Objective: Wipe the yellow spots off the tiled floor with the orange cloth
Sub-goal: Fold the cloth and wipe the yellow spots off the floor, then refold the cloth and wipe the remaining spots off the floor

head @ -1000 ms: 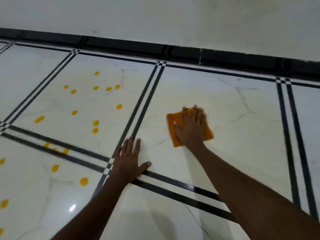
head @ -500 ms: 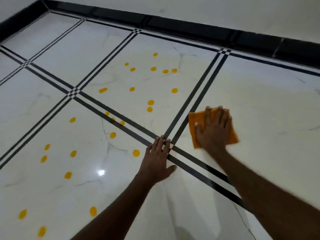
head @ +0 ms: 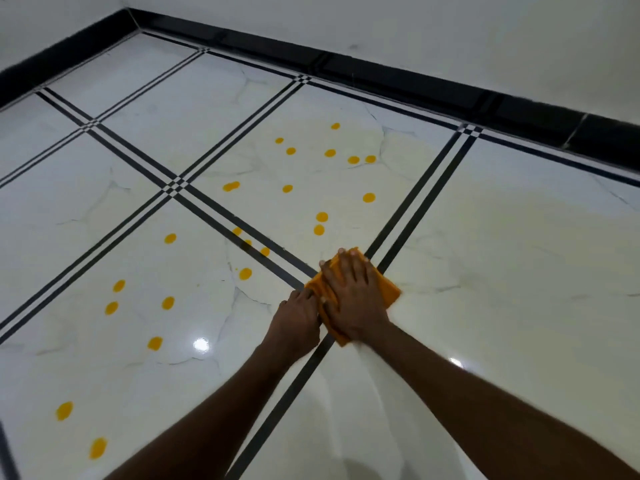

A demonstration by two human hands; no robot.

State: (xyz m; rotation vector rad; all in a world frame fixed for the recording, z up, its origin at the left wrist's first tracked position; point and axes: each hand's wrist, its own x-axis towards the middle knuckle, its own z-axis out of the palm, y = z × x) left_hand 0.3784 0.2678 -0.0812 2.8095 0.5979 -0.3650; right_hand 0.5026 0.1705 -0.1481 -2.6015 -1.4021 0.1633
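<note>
Tiled floor (head: 502, 254): yellow spots (head: 321, 217), orange cloth (head: 389, 292).

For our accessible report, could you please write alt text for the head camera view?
A right hand presses an orange cloth flat on a glossy white tiled floor where black stripes cross, with the left hand touching the cloth's edge. Many yellow spots remain on the tiles to the left; a black skirting runs behind.

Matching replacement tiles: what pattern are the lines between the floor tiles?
Paired black stripes forming small checkerboards where they cross, clearest in the head view.
</note>
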